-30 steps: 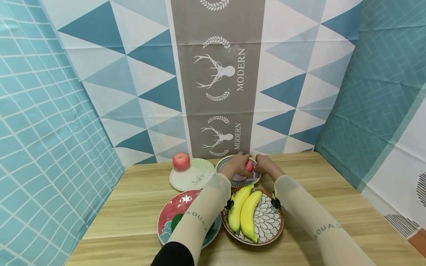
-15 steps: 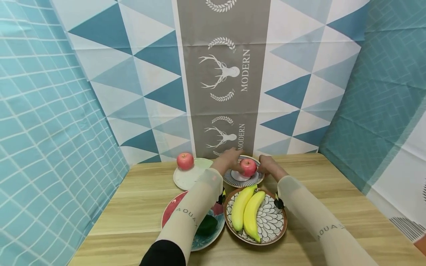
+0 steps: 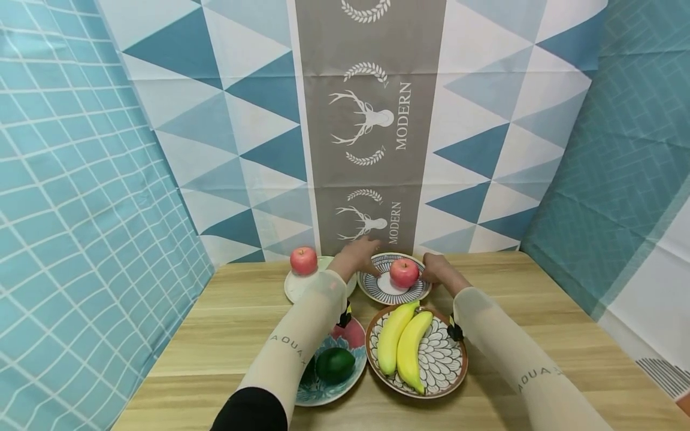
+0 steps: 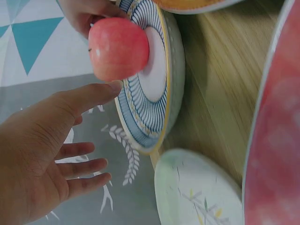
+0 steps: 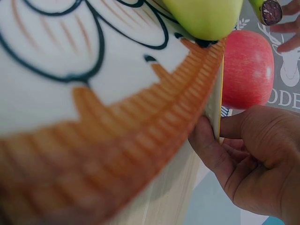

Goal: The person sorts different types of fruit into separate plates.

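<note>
A red apple [image 3: 404, 273] sits in the striped plate [image 3: 385, 294] at the back of the table. My right hand [image 3: 439, 269] pinches this plate's right rim between thumb and fingers, as the right wrist view shows close up. On the plate's left side is my left hand [image 3: 356, 257], its fingers spread and holding nothing. In the left wrist view the left thumb [image 4: 101, 92] points toward the apple, overlapping the plate's rim. Farther left, a second apple [image 3: 303, 261] rests on a pale oval plate [image 3: 295, 290], partly covered by my left arm.
Nearer me, two bananas [image 3: 408, 350] lie on a brown-rimmed patterned plate [image 3: 450, 377]. To its left, a red and blue plate [image 3: 353, 332] holds dark green avocado-like fruit [image 3: 335, 365], partly under my left sleeve. A patterned cloth backdrop [image 3: 372, 149] rises behind the table.
My left hand has moved left, off the apple in the striped plate, leaving that apple in full view. My right hand stays at the plate's right rim. The head view has shifted slightly.
</note>
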A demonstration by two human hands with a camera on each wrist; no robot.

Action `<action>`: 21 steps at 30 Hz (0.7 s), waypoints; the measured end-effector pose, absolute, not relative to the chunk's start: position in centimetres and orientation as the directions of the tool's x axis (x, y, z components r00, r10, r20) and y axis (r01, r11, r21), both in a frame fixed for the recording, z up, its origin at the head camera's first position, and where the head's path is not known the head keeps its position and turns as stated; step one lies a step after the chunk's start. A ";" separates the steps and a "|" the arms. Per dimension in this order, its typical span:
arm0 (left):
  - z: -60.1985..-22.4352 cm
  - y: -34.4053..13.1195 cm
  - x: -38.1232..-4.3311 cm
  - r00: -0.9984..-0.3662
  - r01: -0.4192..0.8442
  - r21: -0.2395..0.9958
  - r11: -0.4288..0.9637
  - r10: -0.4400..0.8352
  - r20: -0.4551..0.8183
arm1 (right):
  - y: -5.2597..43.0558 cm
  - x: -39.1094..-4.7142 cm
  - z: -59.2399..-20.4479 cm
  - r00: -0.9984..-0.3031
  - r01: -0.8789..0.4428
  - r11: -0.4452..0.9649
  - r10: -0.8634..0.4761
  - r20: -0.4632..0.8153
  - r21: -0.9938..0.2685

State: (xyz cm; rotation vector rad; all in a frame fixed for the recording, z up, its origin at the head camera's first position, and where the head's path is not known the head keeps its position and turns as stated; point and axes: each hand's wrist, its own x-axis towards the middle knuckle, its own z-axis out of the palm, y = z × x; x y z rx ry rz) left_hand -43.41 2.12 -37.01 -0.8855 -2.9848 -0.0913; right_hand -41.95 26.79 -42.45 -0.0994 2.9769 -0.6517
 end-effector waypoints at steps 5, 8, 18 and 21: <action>-36.9 0.4 -43.8 -0.849 0.529 0.064 0.846 0.527 0.040 | 26.8 -42.0 -42.6 -0.993 -0.032 0.900 -0.078 -0.088 -0.435; -37.0 -0.5 -44.2 -0.857 0.516 0.074 0.854 0.515 0.036 | 26.9 -42.0 -42.5 -0.993 -0.029 0.893 -0.077 -0.088 -0.448; -37.8 -3.4 -45.1 -0.863 0.505 0.045 0.862 0.503 0.055 | 26.6 -41.7 -42.3 -0.992 -0.018 0.880 -0.074 -0.100 -0.474; -38.0 -4.3 -45.3 -0.851 0.524 0.036 0.851 0.521 0.067 | 26.5 -41.7 -42.3 -0.992 -0.021 0.885 -0.075 -0.098 -0.466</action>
